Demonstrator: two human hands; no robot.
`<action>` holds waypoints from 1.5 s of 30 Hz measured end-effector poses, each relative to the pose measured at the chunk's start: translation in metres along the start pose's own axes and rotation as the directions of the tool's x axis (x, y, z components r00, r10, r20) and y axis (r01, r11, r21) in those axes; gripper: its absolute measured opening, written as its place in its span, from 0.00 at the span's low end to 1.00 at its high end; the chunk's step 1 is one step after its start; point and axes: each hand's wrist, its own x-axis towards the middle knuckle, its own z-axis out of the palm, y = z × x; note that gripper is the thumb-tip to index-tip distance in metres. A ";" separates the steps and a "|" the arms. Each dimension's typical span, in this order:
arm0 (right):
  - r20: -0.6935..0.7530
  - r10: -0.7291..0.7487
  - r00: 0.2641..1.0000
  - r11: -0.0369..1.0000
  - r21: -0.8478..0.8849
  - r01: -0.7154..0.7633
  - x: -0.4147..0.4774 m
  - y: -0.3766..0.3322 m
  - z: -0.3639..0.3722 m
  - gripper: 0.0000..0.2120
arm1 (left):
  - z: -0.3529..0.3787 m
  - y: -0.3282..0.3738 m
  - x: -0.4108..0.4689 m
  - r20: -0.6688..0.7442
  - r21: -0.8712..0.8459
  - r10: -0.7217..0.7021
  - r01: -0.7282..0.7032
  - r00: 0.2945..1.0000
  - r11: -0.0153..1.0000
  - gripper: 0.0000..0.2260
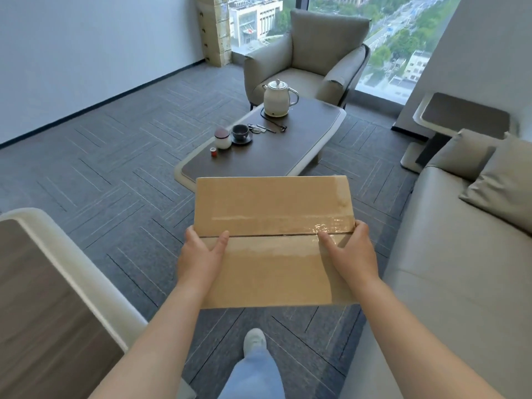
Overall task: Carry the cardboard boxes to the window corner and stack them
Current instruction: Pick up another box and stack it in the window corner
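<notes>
- Nearest, a pale shoe (254, 341) and a blue trouser leg on the grey carpet (115, 168), with a sofa (446, 254) to the right.
- Left hand (201, 254) gripping the left edge of the cardboard box (273, 205), thumb laid on top, fingers tucked beneath (out of sight).
- Right hand (349, 254) mirrored on the right edge, thumb beside the taped seam.
- Box held level in the air between both hands, above the carpet, its far edge overlapping the low table (259, 165) in view.
- On that table, a white kettle (277, 97) and a dark cup (240, 132) on a saucer.
- Beyond, a grey armchair (305, 53) before the window (403, 38); a tall tan stack (214, 27) in the left corner.
</notes>
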 end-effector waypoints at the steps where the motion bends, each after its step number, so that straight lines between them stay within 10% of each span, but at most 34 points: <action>1: 0.007 -0.005 1.000 1.000 -0.007 0.005 0.012 -0.007 0.007 0.31 | 0.001 0.001 0.013 -0.008 0.000 -0.009 0.009 1.000 1.000 0.30; 19: 0.226 -0.138 0.964 0.985 -0.068 0.157 0.185 -0.144 0.138 0.35 | -0.036 0.017 0.198 -0.170 -0.052 -0.186 0.180 0.968 0.982 0.31; 45: 0.599 -0.416 0.684 0.862 0.021 0.506 0.306 -0.394 0.437 0.34 | -0.170 -0.062 0.415 -0.553 -0.246 -0.536 0.490 0.637 0.836 0.29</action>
